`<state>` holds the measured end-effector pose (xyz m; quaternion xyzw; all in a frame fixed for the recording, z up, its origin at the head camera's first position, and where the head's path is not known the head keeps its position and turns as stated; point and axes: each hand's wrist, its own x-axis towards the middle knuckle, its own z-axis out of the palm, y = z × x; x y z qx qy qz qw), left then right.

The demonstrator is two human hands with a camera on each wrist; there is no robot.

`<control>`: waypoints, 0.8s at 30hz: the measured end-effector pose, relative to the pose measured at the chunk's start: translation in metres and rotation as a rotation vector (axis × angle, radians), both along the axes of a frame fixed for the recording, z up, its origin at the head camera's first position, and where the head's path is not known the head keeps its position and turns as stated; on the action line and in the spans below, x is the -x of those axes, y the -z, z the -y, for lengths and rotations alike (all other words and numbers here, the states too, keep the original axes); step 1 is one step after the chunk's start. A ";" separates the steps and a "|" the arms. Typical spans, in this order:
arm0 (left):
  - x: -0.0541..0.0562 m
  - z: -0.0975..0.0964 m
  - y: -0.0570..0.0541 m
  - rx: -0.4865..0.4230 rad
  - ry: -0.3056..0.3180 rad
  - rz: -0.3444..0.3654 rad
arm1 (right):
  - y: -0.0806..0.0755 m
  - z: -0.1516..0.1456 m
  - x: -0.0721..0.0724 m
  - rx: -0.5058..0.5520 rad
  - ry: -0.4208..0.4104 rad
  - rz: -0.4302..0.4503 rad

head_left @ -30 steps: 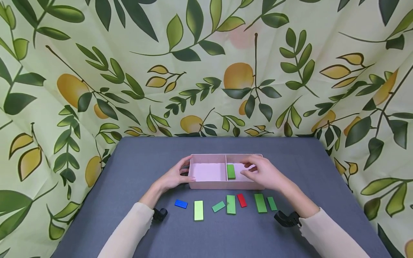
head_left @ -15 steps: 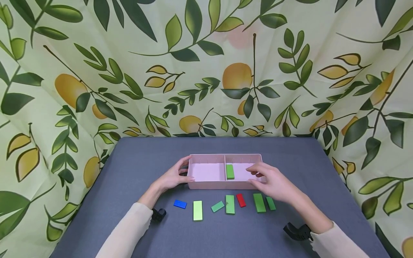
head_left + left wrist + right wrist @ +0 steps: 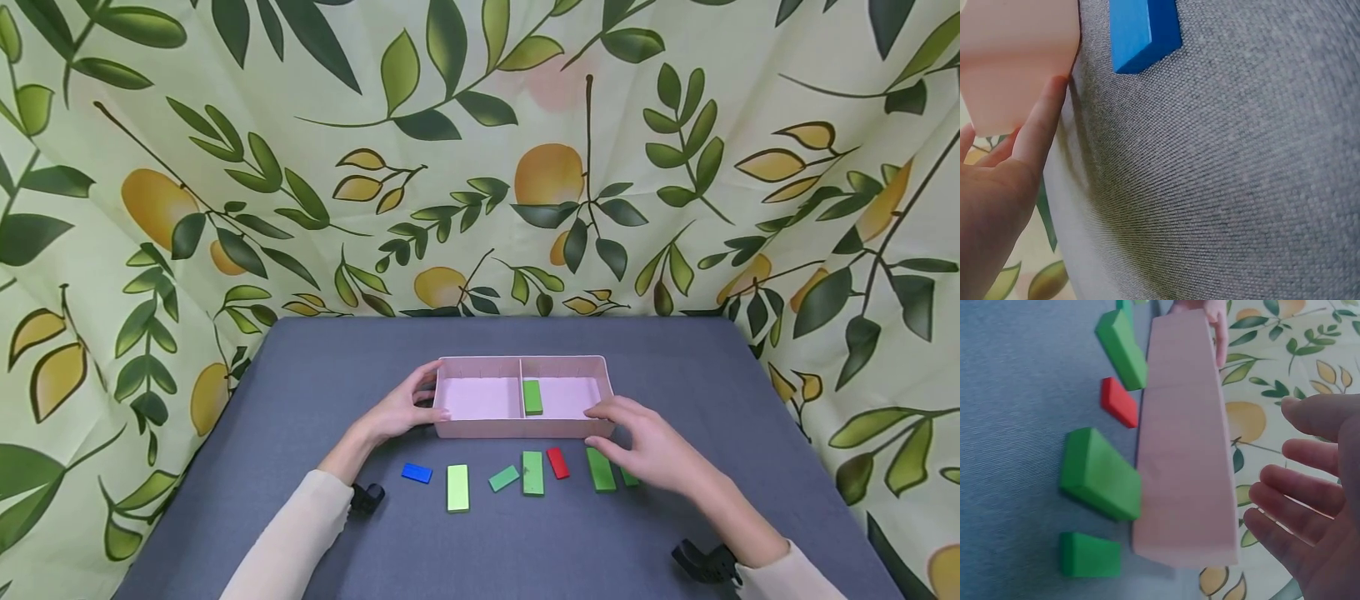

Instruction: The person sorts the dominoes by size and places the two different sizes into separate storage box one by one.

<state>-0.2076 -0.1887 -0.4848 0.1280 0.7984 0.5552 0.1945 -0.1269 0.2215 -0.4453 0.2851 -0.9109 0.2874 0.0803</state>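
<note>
A pink two-compartment box (image 3: 517,429) stands mid-table. My left hand (image 3: 397,412) holds its left end, thumb at the front corner and fingers around toward the back. The left wrist view shows that thumb against the box wall (image 3: 1016,62). One green block (image 3: 532,397) lies in the right compartment, beside the divider. My right hand (image 3: 648,437) hovers over the box's front right corner, holding nothing, its fingers spread in the right wrist view. Beneath it are a green block (image 3: 600,471) and a smaller green block (image 3: 628,478), partly hidden by the hand.
Before the box, a row of blocks lies on the grey cloth: blue (image 3: 417,472), light green (image 3: 457,488), small green (image 3: 503,478), larger green (image 3: 532,473) and red (image 3: 557,462). A leaf-and-fruit patterned curtain (image 3: 480,250) hangs behind the table.
My right hand has drawn back from inside the right compartment, rightward and toward me, to the front right corner. The left hand stays on the box, and the blocks lie as before.
</note>
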 end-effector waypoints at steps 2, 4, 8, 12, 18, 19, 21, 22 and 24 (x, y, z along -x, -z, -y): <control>0.000 0.000 -0.001 -0.001 -0.001 -0.001 | 0.004 -0.002 -0.002 0.002 0.002 -0.006; 0.000 0.000 0.000 -0.002 0.000 -0.001 | 0.009 -0.003 -0.004 0.005 0.003 -0.015; -0.001 0.000 0.000 0.001 -0.005 -0.001 | 0.018 -0.005 -0.008 0.011 0.003 -0.025; -0.002 0.001 -0.001 0.008 -0.008 -0.001 | 0.026 -0.005 -0.011 0.000 0.020 0.003; -0.002 0.001 0.000 0.005 -0.009 0.001 | 0.037 -0.005 -0.012 -0.039 0.041 0.080; -0.002 0.001 0.001 0.005 -0.007 0.001 | 0.038 -0.006 -0.012 -0.045 0.044 0.090; -0.001 0.001 0.000 0.004 -0.004 0.000 | 0.042 -0.007 -0.012 -0.057 0.050 0.107; -0.001 0.000 0.000 0.004 -0.003 0.000 | 0.044 -0.008 -0.012 -0.063 0.051 0.119; -0.001 0.000 0.000 0.002 -0.002 0.002 | 0.048 -0.009 -0.012 -0.077 0.053 0.141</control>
